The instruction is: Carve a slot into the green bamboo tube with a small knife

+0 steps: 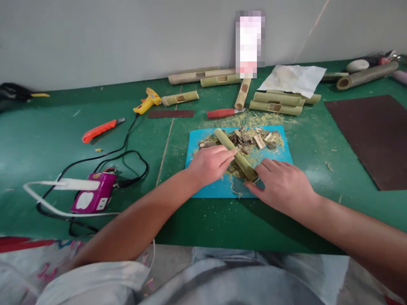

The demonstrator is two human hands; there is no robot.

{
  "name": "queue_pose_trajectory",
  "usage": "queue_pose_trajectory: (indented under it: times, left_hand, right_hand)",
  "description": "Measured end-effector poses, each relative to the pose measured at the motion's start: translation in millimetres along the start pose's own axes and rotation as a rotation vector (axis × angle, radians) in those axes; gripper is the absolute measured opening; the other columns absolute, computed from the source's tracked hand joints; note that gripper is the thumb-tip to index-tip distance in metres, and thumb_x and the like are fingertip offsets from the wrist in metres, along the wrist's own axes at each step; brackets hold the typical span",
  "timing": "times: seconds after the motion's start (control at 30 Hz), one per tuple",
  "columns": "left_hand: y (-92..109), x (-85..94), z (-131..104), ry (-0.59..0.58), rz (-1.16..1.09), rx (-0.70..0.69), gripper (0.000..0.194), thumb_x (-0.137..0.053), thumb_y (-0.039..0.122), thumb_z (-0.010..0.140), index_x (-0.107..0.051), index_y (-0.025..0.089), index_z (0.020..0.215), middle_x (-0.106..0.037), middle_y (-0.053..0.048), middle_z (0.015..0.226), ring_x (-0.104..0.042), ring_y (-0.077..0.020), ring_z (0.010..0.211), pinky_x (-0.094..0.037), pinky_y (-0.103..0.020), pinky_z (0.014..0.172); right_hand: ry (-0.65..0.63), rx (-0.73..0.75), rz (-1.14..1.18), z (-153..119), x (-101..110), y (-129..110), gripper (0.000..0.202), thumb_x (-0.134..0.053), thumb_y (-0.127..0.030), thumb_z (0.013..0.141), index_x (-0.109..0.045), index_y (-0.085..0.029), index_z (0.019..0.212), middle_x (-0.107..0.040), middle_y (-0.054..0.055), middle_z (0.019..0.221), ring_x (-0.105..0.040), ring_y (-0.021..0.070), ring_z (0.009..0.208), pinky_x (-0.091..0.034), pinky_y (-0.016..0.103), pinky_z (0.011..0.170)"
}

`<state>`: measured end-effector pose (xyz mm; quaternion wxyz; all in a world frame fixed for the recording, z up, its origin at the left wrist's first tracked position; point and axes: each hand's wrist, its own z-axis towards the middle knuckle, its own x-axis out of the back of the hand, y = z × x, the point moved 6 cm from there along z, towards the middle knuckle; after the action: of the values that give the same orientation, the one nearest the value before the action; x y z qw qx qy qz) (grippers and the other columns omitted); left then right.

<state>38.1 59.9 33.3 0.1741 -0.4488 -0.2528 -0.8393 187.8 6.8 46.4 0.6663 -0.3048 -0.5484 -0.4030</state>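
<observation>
A green bamboo tube [226, 140] lies slantwise over a blue mat [203, 190], its near end towards my right. My left hand [211, 165] is closed on the tube near its middle. At the near end my right hand [282, 180] has its fingers curled against the tube, with the thumb below. Whether anything small sits within the right fingers is hidden. Behind the tube, bamboo chips [259, 140] and pale shavings are heaped on the mat. A red-handled carving knife [222, 113] rests just beyond the mat.
Several notched bamboo pieces [276, 108] and a white tissue [291, 80] lie behind. To the left are a yellow glue gun [148, 101], an orange utility knife [100, 130] and a purple power strip [95, 192] with cords. A brown sheet [372, 135] lies right.
</observation>
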Motion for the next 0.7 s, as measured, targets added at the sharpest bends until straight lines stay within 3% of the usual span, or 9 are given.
queue_pose_trajectory:
  times: [0.17, 0.33, 0.5, 0.63, 0.7]
  left_hand:
    - [-11.0, -1.2, 1.0, -0.007, 0.024, -0.06, 0.028, -0.047, 0.025, 0.101, -0.07, 0.012, 0.112, -0.072, -0.008, 0.087, -0.068, -0.0159, 0.078, -0.053, -0.025, 0.069]
    - [-43.5, 5.6, 3.2, 0.108, 0.199, 0.201, 0.027, -0.048, 0.022, 0.098, -0.072, 0.011, 0.106, -0.071, -0.009, 0.085, -0.066, -0.0168, 0.076, -0.053, -0.027, 0.068]
    - [-23.3, -2.6, 5.0, -0.005, 0.053, 0.071, 0.028, -0.048, 0.026, 0.099, -0.072, 0.014, 0.109, -0.071, -0.008, 0.084, -0.066, -0.0153, 0.074, -0.051, -0.025, 0.065]
    - [-33.6, 3.1, 6.1, 0.04, 0.154, 0.177, 0.03, -0.046, 0.024, 0.099, -0.074, 0.013, 0.101, -0.07, -0.009, 0.081, -0.065, -0.0164, 0.072, -0.051, -0.026, 0.064]
    - [-33.5, 2.5, 5.9, 0.029, 0.154, 0.16, 0.03, -0.046, 0.024, 0.099, -0.073, 0.012, 0.103, -0.07, -0.009, 0.081, -0.065, -0.0161, 0.072, -0.051, -0.026, 0.064]
  right_hand:
    - [0.055, 0.018, 0.027, -0.6, -3.6, 2.9, 0.024, -0.059, -0.035, 0.087, -0.062, -0.017, 0.071, -0.061, 0.004, 0.07, -0.054, 0.0159, 0.061, -0.032, 0.031, 0.057]
    - [0.108, 0.018, 0.043, -1.8, -3.9, 5.1, 0.028, -0.057, -0.036, 0.089, -0.061, -0.017, 0.068, -0.059, 0.003, 0.067, -0.052, 0.0142, 0.056, -0.03, 0.031, 0.053]
    - [0.067, 0.013, 0.061, -1.9, -8.2, 7.5, 0.028, -0.057, -0.036, 0.089, -0.062, -0.016, 0.07, -0.06, 0.003, 0.068, -0.053, 0.0143, 0.057, -0.03, 0.03, 0.054]
    - [0.024, -0.011, 0.066, -1.1, -9.8, 8.6, 0.03, -0.058, -0.04, 0.089, -0.063, -0.016, 0.073, -0.062, 0.004, 0.071, -0.054, 0.0149, 0.059, -0.03, 0.03, 0.054]
    - [0.001, -0.014, 0.066, -0.4, -10.2, 8.5, 0.029, -0.057, -0.039, 0.089, -0.063, -0.016, 0.073, -0.062, 0.004, 0.071, -0.055, 0.0149, 0.059, -0.03, 0.03, 0.054]
